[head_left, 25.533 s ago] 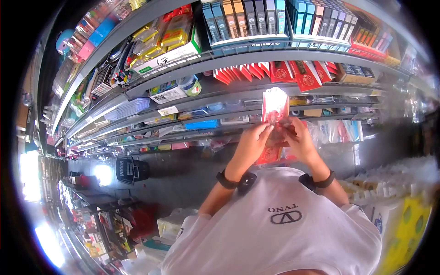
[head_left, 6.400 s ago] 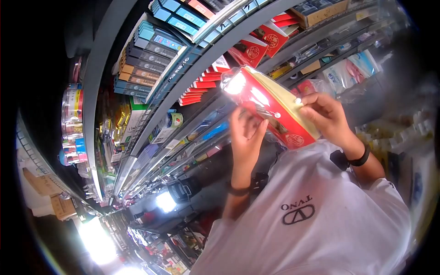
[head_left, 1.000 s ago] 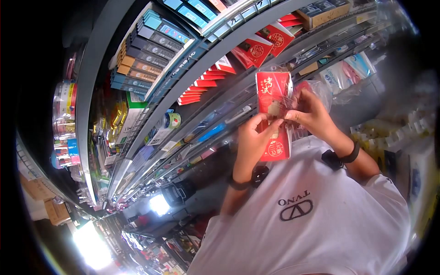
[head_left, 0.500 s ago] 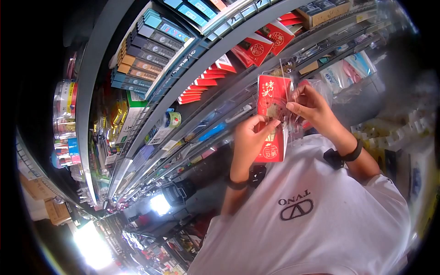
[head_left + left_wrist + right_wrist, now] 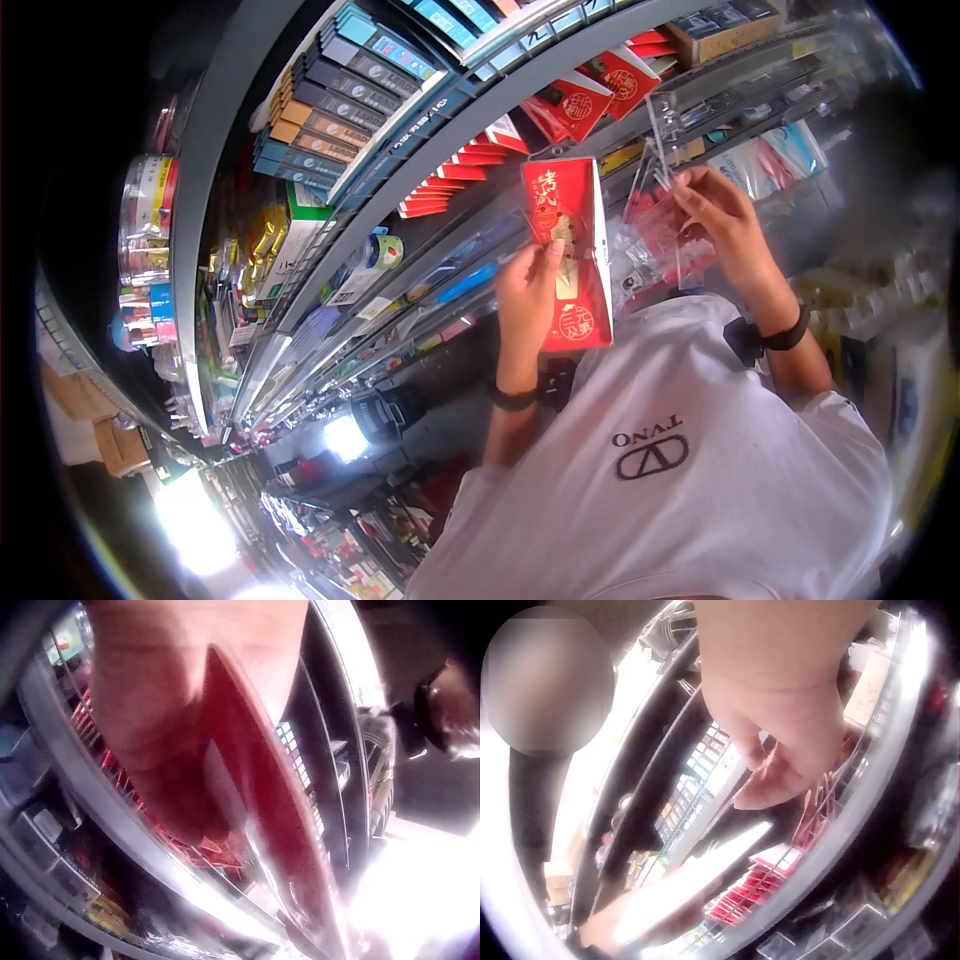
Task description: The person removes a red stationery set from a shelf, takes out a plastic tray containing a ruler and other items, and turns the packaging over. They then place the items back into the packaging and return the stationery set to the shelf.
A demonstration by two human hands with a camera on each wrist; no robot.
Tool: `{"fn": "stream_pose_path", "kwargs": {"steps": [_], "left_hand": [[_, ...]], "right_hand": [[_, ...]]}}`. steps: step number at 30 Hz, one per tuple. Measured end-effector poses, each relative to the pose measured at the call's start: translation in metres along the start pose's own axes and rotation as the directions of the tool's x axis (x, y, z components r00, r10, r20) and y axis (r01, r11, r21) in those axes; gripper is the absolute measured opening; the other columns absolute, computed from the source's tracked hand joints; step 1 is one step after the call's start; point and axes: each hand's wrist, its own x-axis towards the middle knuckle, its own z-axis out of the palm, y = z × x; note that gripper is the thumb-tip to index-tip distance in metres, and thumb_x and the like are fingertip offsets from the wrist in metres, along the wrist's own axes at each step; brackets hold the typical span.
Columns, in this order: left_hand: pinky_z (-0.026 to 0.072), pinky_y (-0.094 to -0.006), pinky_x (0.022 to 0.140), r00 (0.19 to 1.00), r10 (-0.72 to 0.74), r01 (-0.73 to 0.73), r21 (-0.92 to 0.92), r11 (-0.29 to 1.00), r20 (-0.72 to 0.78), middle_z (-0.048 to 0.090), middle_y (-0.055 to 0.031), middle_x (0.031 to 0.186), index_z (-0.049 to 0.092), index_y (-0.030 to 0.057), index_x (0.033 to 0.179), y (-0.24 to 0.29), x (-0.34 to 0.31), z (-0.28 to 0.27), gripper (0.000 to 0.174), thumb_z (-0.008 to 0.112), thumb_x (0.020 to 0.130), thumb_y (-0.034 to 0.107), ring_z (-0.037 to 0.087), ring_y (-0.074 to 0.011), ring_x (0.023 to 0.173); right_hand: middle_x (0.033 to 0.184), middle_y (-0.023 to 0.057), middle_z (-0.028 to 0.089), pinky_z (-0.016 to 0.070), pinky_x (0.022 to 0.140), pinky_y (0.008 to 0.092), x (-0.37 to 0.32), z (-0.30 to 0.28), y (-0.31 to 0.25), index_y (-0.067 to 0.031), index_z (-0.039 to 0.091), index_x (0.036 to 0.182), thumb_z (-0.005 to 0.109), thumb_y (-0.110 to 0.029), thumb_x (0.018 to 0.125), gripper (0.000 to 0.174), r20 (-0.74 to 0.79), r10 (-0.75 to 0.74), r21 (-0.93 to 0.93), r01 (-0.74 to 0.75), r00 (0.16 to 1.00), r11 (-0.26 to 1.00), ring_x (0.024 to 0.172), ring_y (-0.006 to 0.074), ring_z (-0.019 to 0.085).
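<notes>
In the head view my left hand [image 5: 525, 290] grips a flat red box [image 5: 582, 300] by its left side, thumb on the front. Gold lettering, a pale figure and a round emblem mark that front, and its right side is pale. Off to the right, my right hand [image 5: 728, 222] pinches a piece of clear plastic wrapping [image 5: 660, 172] between thumb and fingers, apart from the box. The left wrist view shows the red box [image 5: 262, 795] edge-on against the palm. Seen from the right wrist, the box is a glaring white strip [image 5: 697, 877] below the curled right fingers.
Wire-fronted shelves curve round ahead, with rows of boxed goods [image 5: 340, 105] on the upper one. Several similar red packs [image 5: 575, 105] lie on the shelf below. A dark shopping basket [image 5: 390, 420] stands on the floor lower left.
Both hands were together at the box's front. Now my right hand has moved up and right with the clear plastic, while the left has shifted the box slightly left.
</notes>
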Motion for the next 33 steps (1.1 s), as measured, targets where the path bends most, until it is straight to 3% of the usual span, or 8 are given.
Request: {"fn": "stream_pose_path", "kwargs": {"steps": [7, 16, 19, 22, 25, 28, 30, 33], "left_hand": [[0.0476, -0.0270, 0.076, 0.996, -0.007, 0.009, 0.029, 1.000, -0.083, 0.069, -0.0054, 0.088, 0.069, -0.0036, 0.102, -0.011, 0.002, -0.009, 0.034, 0.066, 0.099, 0.030, 0.061, -0.0100, 0.082], [0.0463, -0.0248, 0.074, 0.999, -0.030, 0.031, 0.019, 0.999, -0.034, 0.068, -0.0039, 0.087, 0.069, -0.0025, 0.103, -0.007, -0.001, -0.006, 0.032, 0.066, 0.099, 0.029, 0.059, -0.0073, 0.082], [0.0454, -0.0238, 0.070, 1.000, 0.011, -0.011, -0.051, 0.999, -0.005, 0.065, -0.0016, 0.080, 0.070, -0.0025, 0.100, 0.000, -0.003, 0.004, 0.032, 0.067, 0.098, 0.029, 0.056, -0.0042, 0.077], [0.0435, -0.0241, 0.064, 0.999, 0.012, -0.015, 0.061, 0.998, 0.046, 0.062, 0.0006, 0.072, 0.070, -0.0031, 0.098, -0.006, -0.001, 0.011, 0.032, 0.069, 0.096, 0.029, 0.052, -0.0027, 0.070], [0.0401, -0.0248, 0.058, 0.995, 0.063, -0.069, 0.082, 0.994, 0.077, 0.060, -0.0010, 0.066, 0.071, -0.0029, 0.096, 0.005, -0.002, 0.025, 0.033, 0.071, 0.095, 0.030, 0.049, -0.0028, 0.065], [0.0415, -0.0264, 0.057, 0.991, 0.052, -0.067, 0.121, 0.990, 0.122, 0.060, -0.0044, 0.066, 0.071, -0.0017, 0.096, 0.011, -0.002, 0.029, 0.031, 0.072, 0.093, 0.029, 0.049, -0.0034, 0.063], [0.0422, -0.0271, 0.058, 0.988, 0.029, -0.045, 0.107, 0.993, 0.150, 0.060, -0.0051, 0.066, 0.071, -0.0017, 0.095, 0.011, -0.002, 0.031, 0.030, 0.073, 0.092, 0.028, 0.049, -0.0041, 0.062], [0.0430, -0.0273, 0.057, 0.970, 0.162, -0.175, 0.061, 0.983, 0.183, 0.060, -0.0056, 0.065, 0.070, -0.0022, 0.094, 0.010, -0.003, 0.036, 0.029, 0.074, 0.091, 0.027, 0.050, -0.0044, 0.061]], "right_hand": [[0.090, 0.0009, 0.062, 0.0471, 0.066, 0.0229, 0.003, -0.010, 0.006, -0.0088, 0.057, 0.107, 0.060, -0.029, 0.101, 0.022, -0.012, -0.010, 0.002, 0.010, 1.000, 1.000, 0.076, 0.0077, 0.060], [0.089, 0.0003, 0.061, 0.0460, 0.067, 0.0218, -0.003, 0.001, -0.001, -0.0094, 0.057, 0.106, 0.061, -0.027, 0.101, 0.018, -0.010, -0.008, -0.015, 0.008, 1.000, 1.000, 0.075, 0.0072, 0.058], [0.091, 0.0006, 0.061, 0.0471, 0.070, 0.0211, -0.004, 0.000, -0.001, -0.0087, 0.057, 0.106, 0.062, -0.025, 0.100, 0.018, 0.026, 0.004, -0.020, -0.004, 1.000, 1.000, 0.077, 0.0075, 0.060], [0.093, 0.0015, 0.062, 0.0505, 0.072, 0.0225, -0.003, -0.002, 0.001, -0.0062, 0.056, 0.107, 0.063, -0.019, 0.100, 0.016, 0.103, 0.071, -0.075, -0.063, 0.992, 0.995, 0.084, 0.0089, 0.062], [0.094, 0.0022, 0.064, 0.0545, 0.062, 0.0230, 0.000, 0.004, 0.016, -0.0029, 0.059, 0.108, 0.066, -0.019, 0.099, 0.020, 0.127, -0.077, -0.098, 0.089, 0.989, 0.991, 0.081, 0.0078, 0.064], [0.104, 0.0042, 0.061, 0.0560, 0.073, 0.0269, 0.003, 0.006, 0.020, 0.0006, 0.053, 0.112, 0.064, -0.007, 0.098, 0.019, 0.130, -0.140, -0.253, 0.169, 0.982, 0.952, 0.091, 0.0100, 0.064], [0.106, 0.0044, 0.060, 0.0554, 0.074, 0.0259, 0.001, 0.010, 0.019, 0.0009, 0.051, 0.113, 0.064, -0.006, 0.098, 0.021, 0.101, -0.107, -0.235, 0.129, 0.989, 0.963, 0.091, 0.0092, 0.063], [0.106, 0.0034, 0.060, 0.0538, 0.075, 0.0239, -0.001, 0.014, 0.021, 0.0002, 0.050, 0.114, 0.065, -0.006, 0.097, 0.024, 0.079, -0.109, -0.200, 0.123, 0.991, 0.972, 0.092, 0.0078, 0.062]]}}
